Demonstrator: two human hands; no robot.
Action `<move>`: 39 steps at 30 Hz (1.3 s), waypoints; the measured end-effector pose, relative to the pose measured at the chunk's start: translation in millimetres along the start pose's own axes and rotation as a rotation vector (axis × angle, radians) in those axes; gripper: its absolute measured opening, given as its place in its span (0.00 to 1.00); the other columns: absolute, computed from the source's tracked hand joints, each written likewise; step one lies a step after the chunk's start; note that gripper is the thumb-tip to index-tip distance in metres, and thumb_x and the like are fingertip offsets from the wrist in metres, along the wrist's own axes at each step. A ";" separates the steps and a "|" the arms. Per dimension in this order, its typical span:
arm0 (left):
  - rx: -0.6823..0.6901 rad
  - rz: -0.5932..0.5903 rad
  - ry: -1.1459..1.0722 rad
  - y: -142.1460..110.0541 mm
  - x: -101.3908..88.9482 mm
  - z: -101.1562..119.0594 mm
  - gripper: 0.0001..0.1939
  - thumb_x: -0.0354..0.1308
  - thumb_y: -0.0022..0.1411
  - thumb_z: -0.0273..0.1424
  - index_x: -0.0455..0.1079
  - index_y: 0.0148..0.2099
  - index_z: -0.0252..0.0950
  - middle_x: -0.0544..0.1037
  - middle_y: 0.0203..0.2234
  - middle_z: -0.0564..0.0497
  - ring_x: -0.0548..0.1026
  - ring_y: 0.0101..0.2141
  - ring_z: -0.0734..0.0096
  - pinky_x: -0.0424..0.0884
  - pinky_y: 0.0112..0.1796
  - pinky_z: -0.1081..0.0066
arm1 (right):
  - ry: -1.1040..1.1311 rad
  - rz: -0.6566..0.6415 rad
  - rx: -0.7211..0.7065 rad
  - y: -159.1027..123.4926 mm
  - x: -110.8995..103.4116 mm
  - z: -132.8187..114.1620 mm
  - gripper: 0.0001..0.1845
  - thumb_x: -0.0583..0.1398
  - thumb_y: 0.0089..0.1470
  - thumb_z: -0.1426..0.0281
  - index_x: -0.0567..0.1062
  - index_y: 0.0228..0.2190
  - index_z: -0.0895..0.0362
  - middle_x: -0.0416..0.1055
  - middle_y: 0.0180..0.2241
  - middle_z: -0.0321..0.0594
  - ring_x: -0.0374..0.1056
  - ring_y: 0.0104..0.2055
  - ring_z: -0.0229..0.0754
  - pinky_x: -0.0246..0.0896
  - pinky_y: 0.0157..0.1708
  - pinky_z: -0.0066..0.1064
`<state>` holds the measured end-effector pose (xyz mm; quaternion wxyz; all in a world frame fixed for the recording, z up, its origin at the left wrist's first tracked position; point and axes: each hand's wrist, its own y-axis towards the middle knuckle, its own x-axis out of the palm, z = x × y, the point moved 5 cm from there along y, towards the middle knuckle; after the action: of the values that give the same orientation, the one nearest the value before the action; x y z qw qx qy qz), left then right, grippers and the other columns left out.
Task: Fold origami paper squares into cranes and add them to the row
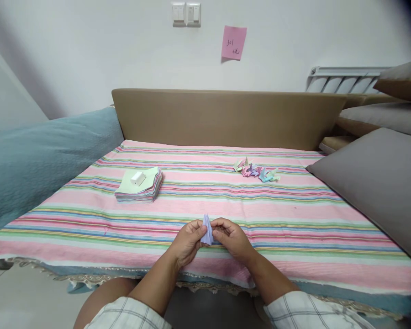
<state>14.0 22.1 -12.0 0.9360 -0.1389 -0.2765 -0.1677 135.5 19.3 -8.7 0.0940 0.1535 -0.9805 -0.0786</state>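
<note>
Both hands meet over the near edge of the striped bed cover [294, 237]. My left hand [187, 242] and my right hand [232, 238] pinch a small folded piece of lilac paper [207, 230] between their fingertips, its point standing up. A stack of coloured square papers [140, 186] lies to the far left with a small white block [137, 177] on top. Several folded paper figures [256, 171] lie in a row at the far right.
A teal blanket [37, 160] is heaped on the left. Grey cushions [380, 183] lean at the right. A tan headboard [226, 116] runs along the back, below a wall with a pink note [233, 42] and switches [187, 13].
</note>
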 end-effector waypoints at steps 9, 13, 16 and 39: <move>0.009 -0.042 0.085 2.9 -1.4 -3.9 0.16 0.70 0.42 0.37 0.69 0.25 0.31 0.70 0.16 0.54 0.66 0.18 0.79 0.62 0.22 0.76 | 0.073 -0.025 0.021 1.2 -0.8 -2.7 0.15 0.65 0.45 0.64 0.72 0.36 0.55 0.70 0.31 0.36 0.67 0.33 0.36 0.62 0.35 0.29; -0.021 -0.036 0.135 2.4 -1.8 -3.7 0.17 0.70 0.41 0.38 0.69 0.25 0.31 0.70 0.16 0.54 0.66 0.18 0.79 0.62 0.20 0.77 | 0.060 -0.003 0.033 1.6 -2.8 -5.9 0.15 0.66 0.43 0.61 0.72 0.33 0.56 0.69 0.28 0.35 0.65 0.30 0.36 0.62 0.32 0.30; -0.036 -0.015 0.159 1.8 -1.9 -3.3 0.18 0.70 0.39 0.38 0.69 0.24 0.31 0.69 0.15 0.55 0.65 0.18 0.80 0.60 0.19 0.78 | 0.058 0.022 0.051 2.3 -4.2 -6.9 0.15 0.66 0.42 0.60 0.72 0.30 0.56 0.69 0.26 0.35 0.65 0.28 0.36 0.62 0.31 0.30; -0.050 -0.089 0.239 1.1 2.7 -3.7 0.18 0.70 0.40 0.39 0.69 0.23 0.30 0.71 0.14 0.53 0.65 0.16 0.80 0.59 0.19 0.78 | -0.191 -0.077 -0.107 -0.4 -8.7 -20.8 0.10 0.62 0.47 0.66 0.65 0.26 0.55 0.61 0.29 0.34 0.57 0.28 0.34 0.55 0.28 0.26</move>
<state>18.4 21.1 -13.7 0.9501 -0.1288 -0.1647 -0.2314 148.1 19.1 10.0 0.0050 0.1775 -0.9728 -0.1489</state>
